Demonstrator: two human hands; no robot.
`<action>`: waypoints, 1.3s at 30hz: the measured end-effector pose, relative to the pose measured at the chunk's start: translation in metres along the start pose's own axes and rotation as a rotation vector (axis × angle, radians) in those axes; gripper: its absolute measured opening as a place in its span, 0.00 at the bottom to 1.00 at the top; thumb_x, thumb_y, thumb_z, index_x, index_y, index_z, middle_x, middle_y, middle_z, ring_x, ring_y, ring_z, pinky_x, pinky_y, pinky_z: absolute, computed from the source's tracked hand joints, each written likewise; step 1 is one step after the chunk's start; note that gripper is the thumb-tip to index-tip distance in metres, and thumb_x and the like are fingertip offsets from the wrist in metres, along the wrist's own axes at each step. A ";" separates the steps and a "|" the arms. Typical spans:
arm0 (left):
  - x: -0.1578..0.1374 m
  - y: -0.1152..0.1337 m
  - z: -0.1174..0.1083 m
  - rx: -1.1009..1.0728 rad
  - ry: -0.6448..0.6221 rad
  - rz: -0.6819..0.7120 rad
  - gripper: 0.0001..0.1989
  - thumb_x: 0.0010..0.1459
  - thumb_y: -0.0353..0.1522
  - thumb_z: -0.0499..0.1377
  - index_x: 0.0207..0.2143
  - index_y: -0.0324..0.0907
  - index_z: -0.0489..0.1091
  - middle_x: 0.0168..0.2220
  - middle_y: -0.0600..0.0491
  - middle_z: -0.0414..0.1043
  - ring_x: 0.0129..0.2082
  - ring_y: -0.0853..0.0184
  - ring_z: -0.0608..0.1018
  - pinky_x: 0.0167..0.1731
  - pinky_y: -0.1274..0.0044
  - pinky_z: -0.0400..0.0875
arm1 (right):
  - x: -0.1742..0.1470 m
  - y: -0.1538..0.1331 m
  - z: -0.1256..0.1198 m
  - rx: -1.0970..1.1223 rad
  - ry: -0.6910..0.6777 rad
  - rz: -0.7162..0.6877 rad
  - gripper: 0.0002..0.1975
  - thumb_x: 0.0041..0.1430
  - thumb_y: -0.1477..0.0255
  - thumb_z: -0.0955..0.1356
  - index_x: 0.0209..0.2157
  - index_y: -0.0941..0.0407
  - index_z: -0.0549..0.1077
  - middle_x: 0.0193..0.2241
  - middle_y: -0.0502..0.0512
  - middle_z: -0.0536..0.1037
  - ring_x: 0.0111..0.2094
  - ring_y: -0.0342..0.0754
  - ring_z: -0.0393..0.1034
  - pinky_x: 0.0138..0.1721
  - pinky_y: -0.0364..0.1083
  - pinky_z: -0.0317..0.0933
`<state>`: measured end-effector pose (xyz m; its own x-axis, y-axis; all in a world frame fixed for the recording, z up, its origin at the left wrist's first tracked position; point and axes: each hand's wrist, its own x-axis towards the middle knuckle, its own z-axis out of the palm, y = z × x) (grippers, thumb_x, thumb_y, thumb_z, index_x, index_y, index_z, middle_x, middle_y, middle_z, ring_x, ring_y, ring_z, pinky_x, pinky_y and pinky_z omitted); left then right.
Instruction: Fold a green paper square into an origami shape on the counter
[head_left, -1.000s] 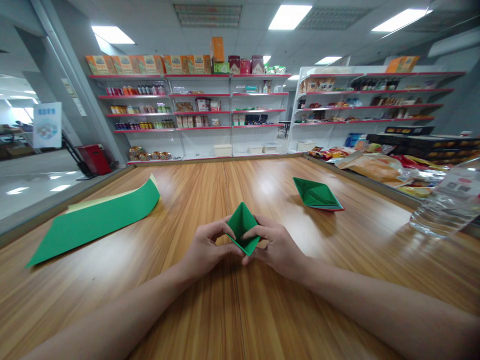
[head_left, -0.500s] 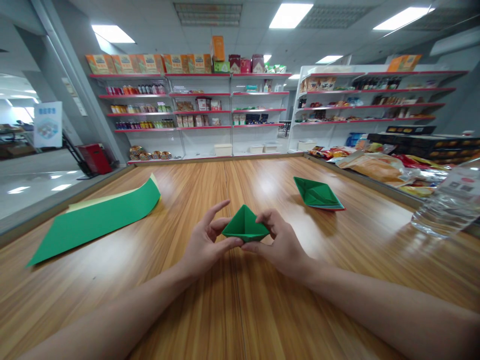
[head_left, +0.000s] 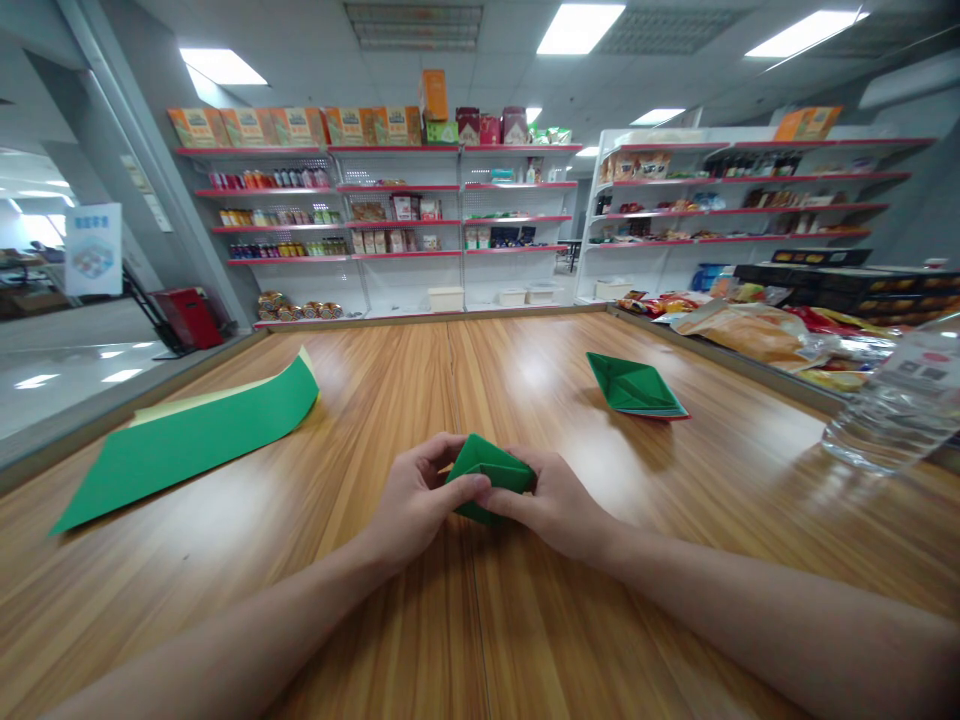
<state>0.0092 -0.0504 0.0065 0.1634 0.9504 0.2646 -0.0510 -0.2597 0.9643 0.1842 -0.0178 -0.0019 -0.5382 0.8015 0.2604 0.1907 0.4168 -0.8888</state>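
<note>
Between my two hands, low over the middle of the wooden table [head_left: 360,640], is a folded piece of green paper [head_left: 491,462]. My left hand [head_left: 420,500] grips its left side, thumb on the near face and fingers behind. The right side is pinched by my right hand [head_left: 559,500], whose thumb meets the left thumb at the paper's centre. The fingers behind the paper are partly hidden. Further off to the right lies a stack of folded green paper pieces [head_left: 636,385] with coloured edges underneath. On the left rests a pile of green paper sheets [head_left: 202,440], yellow showing beneath, one end curling up.
A clear plastic bottle [head_left: 892,410] stands at the right table edge. Beyond that edge lie snack packets [head_left: 757,335] and black boxes [head_left: 840,285]. Stocked shelves [head_left: 405,255] line the back, and a red cart [head_left: 187,320] is at the far left.
The green paper has turned in my hands from an open, upright triangle to a tilted diamond shape with its lower part showing. My left fingers have closed in behind it.
</note>
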 end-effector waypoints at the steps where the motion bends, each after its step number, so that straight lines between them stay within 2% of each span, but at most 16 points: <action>1: -0.001 0.000 0.001 0.012 -0.003 -0.004 0.14 0.50 0.35 0.65 0.37 0.37 0.70 0.34 0.50 0.74 0.35 0.65 0.75 0.35 0.76 0.70 | 0.000 0.000 0.000 0.003 -0.033 0.014 0.16 0.53 0.59 0.70 0.33 0.59 0.72 0.27 0.50 0.72 0.29 0.44 0.66 0.29 0.41 0.59; 4: -0.003 -0.001 0.003 0.072 0.011 -0.004 0.14 0.51 0.38 0.63 0.34 0.37 0.68 0.29 0.52 0.72 0.30 0.67 0.74 0.29 0.78 0.68 | -0.002 0.001 0.001 0.020 -0.091 0.042 0.15 0.52 0.60 0.70 0.29 0.60 0.73 0.23 0.48 0.69 0.26 0.42 0.63 0.26 0.40 0.56; 9: -0.004 -0.003 0.005 0.146 0.095 0.032 0.13 0.56 0.41 0.59 0.30 0.38 0.66 0.25 0.55 0.67 0.25 0.71 0.70 0.24 0.81 0.64 | -0.002 0.002 0.001 0.031 -0.066 0.084 0.16 0.50 0.61 0.71 0.23 0.60 0.70 0.20 0.46 0.65 0.22 0.40 0.58 0.22 0.40 0.53; 12: -0.004 -0.001 0.005 0.150 0.170 0.050 0.14 0.57 0.41 0.58 0.28 0.39 0.64 0.24 0.57 0.65 0.23 0.71 0.68 0.23 0.81 0.62 | -0.001 0.004 0.001 0.090 -0.073 0.113 0.17 0.49 0.59 0.71 0.24 0.60 0.70 0.20 0.48 0.67 0.22 0.40 0.61 0.22 0.40 0.55; 17: -0.002 0.002 0.006 0.167 0.221 0.027 0.15 0.57 0.42 0.57 0.26 0.41 0.62 0.21 0.59 0.60 0.22 0.72 0.65 0.22 0.81 0.59 | -0.003 0.004 0.003 0.189 -0.212 0.197 0.17 0.54 0.59 0.68 0.28 0.61 0.70 0.18 0.50 0.71 0.19 0.42 0.68 0.19 0.39 0.60; 20: 0.000 -0.003 0.007 0.310 0.205 0.002 0.19 0.58 0.45 0.54 0.23 0.41 0.62 0.21 0.59 0.59 0.21 0.71 0.64 0.21 0.80 0.58 | -0.005 0.003 0.004 0.177 -0.225 0.197 0.16 0.56 0.60 0.67 0.27 0.60 0.68 0.16 0.48 0.69 0.16 0.40 0.65 0.15 0.37 0.57; 23: 0.002 -0.007 0.006 0.463 0.240 -0.010 0.22 0.57 0.48 0.53 0.20 0.41 0.60 0.19 0.59 0.56 0.20 0.71 0.62 0.20 0.80 0.55 | -0.006 0.003 0.005 0.166 -0.234 0.181 0.16 0.56 0.61 0.67 0.26 0.60 0.67 0.15 0.46 0.67 0.14 0.38 0.62 0.13 0.36 0.54; 30: 0.002 -0.005 0.007 0.463 0.307 -0.051 0.25 0.58 0.50 0.49 0.17 0.43 0.53 0.18 0.60 0.49 0.18 0.72 0.57 0.18 0.79 0.50 | -0.010 -0.001 0.010 0.149 -0.320 0.213 0.20 0.58 0.59 0.64 0.22 0.61 0.68 0.16 0.51 0.71 0.15 0.38 0.65 0.15 0.36 0.58; 33: 0.001 -0.002 0.009 0.548 0.303 0.001 0.24 0.61 0.48 0.47 0.18 0.43 0.54 0.17 0.59 0.52 0.18 0.71 0.59 0.19 0.78 0.51 | -0.012 -0.005 0.011 0.102 -0.317 0.235 0.24 0.60 0.57 0.62 0.18 0.60 0.66 0.13 0.50 0.68 0.11 0.38 0.61 0.10 0.35 0.53; 39: -0.001 0.012 0.010 0.904 0.226 0.206 0.23 0.62 0.40 0.49 0.15 0.42 0.60 0.15 0.56 0.60 0.15 0.70 0.62 0.20 0.77 0.47 | -0.014 -0.016 0.013 0.018 -0.334 0.258 0.24 0.60 0.60 0.60 0.15 0.58 0.62 0.10 0.47 0.63 0.09 0.37 0.56 0.08 0.35 0.49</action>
<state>0.0179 -0.0559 0.0175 0.0377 0.8571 0.5138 0.7389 -0.3700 0.5631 0.1784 -0.0414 0.0038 -0.7120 0.6942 -0.1059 0.3416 0.2107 -0.9159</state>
